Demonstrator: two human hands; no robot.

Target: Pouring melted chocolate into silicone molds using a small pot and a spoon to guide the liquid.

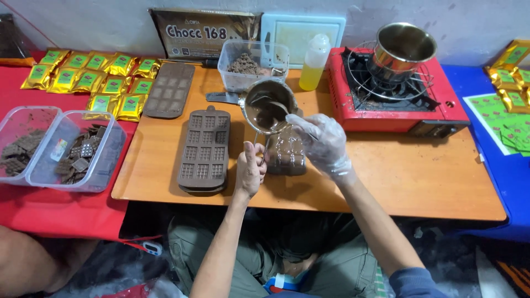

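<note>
Two clear plastic tubs (52,144) of dark chocolate pieces sit far left on a red cloth (61,209), with gold foil packets (91,74) spread behind them. Next, on the wooden counter (408,176), an empty brown mould (169,89) lies near the back edge and a second, longer brown mould (203,150) lies in front of it. Just right of that, the left hand (251,168), bare, is curled tight around the handle of a small metal pot (269,106), thumb up, tilting the pot over a clear mould (287,152) that lies on the counter under both hands. Pot holds melted chocolate. The right hand (323,144), in a thin clear glove, fingers bent, reaches into the pot; whatever tool it holds is hidden, cannot tell. Behind the pot: a clear container (251,63) of chocolate bits, a yellow squeeze bottle (316,62). Further right, a red portable gas stove (395,94) with a steel pot (402,48) on its burner. Far right, a blue cloth (505,165) with more gold packets.
</note>
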